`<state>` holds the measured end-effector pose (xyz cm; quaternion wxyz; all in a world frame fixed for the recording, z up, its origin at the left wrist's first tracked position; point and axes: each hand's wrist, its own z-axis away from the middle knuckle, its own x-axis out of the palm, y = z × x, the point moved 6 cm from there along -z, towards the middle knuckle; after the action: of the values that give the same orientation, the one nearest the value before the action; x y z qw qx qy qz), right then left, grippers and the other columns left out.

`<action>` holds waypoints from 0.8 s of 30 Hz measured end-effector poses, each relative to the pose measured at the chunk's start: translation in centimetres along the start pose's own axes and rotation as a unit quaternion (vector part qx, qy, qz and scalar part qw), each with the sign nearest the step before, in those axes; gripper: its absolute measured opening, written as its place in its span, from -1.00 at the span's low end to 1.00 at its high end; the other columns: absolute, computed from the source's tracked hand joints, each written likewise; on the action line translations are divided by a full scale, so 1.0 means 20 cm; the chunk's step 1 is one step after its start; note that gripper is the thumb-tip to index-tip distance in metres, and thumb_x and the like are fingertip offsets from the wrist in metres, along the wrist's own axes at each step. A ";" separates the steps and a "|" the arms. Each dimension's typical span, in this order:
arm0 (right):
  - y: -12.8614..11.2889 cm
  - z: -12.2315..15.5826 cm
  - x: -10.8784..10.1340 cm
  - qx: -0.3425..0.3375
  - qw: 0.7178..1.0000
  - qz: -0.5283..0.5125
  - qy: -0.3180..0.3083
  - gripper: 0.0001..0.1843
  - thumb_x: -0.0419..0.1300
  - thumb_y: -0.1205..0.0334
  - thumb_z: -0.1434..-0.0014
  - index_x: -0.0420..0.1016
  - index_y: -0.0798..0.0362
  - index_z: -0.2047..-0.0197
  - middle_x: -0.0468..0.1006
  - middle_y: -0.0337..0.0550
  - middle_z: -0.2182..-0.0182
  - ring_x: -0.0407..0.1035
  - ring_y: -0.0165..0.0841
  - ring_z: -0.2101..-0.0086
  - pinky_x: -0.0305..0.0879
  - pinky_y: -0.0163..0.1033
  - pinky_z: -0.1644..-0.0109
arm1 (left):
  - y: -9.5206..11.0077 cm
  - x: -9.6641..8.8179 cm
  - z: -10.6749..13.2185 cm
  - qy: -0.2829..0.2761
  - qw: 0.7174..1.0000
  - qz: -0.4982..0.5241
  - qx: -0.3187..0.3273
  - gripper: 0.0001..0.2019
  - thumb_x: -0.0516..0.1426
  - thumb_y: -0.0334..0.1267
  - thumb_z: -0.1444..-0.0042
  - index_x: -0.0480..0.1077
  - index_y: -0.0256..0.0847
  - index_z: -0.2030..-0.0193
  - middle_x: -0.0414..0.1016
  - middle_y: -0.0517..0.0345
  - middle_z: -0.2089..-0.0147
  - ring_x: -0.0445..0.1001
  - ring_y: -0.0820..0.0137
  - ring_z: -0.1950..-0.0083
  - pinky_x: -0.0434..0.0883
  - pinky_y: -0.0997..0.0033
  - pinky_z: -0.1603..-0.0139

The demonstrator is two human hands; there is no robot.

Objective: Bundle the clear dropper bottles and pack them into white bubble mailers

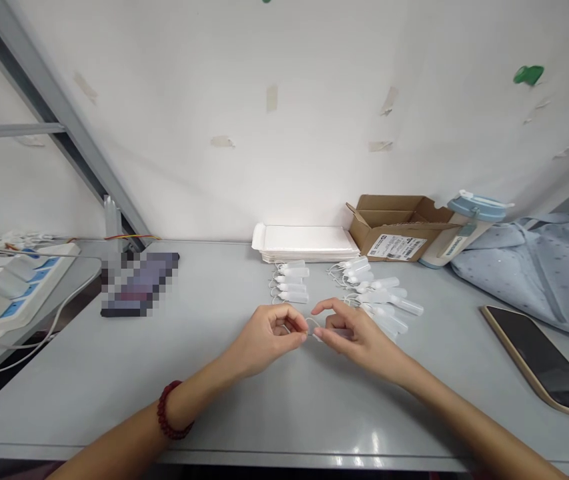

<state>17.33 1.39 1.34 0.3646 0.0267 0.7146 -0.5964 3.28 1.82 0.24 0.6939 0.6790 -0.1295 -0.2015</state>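
Note:
My left hand (267, 337) and my right hand (351, 337) meet over the middle of the grey table (224, 400), fingers pinched together on a small clear plastic tube with a thin white string (314, 328). A red bead bracelet (170, 410) circles my left wrist. Just behind my hands lie two groups of the same small tubes: a neat row (291, 283) at centre and a looser pile (381, 297) to the right.
A stack of white trays (304, 243) sits at the wall, with an open cardboard box (397, 230) and a tilted blue-lidded cup (464, 230) beside it. A phone (539, 363) and blue cloth (534, 273) lie right. A power strip (9, 287) and a blurred dark object (137, 283) lie left.

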 end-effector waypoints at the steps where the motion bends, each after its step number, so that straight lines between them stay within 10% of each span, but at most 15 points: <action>1: 0.00 0.00 0.00 -0.007 1.000 0.008 0.000 -0.71 0.02 0.06 -0.22 0.25 0.04 0.07 0.21 -0.41 0.65 0.07 -0.50 0.60 -0.03 -0.39 0.52 | 0.00 0.01 0.00 -0.008 1.000 0.004 0.000 -0.94 0.16 -0.33 0.00 0.39 -0.27 0.39 0.36 0.20 0.44 0.27 0.52 0.43 0.22 0.53 0.44; 24: -0.07 0.01 -0.04 -0.047 0.992 0.105 0.042 -0.74 0.00 0.11 -0.23 0.25 0.03 0.06 0.10 -0.42 0.64 0.02 -0.50 0.61 -0.09 -0.37 0.52 | -0.03 0.00 -0.03 -0.048 0.997 0.008 -0.058 -0.77 0.13 -0.11 -0.05 0.43 -0.27 0.40 0.40 0.19 0.47 0.32 0.49 0.48 0.28 0.47 0.41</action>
<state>17.38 1.20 2.89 0.3954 0.1095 0.7501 -0.5188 3.54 2.34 -0.39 0.7269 0.6259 -0.1558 -0.2358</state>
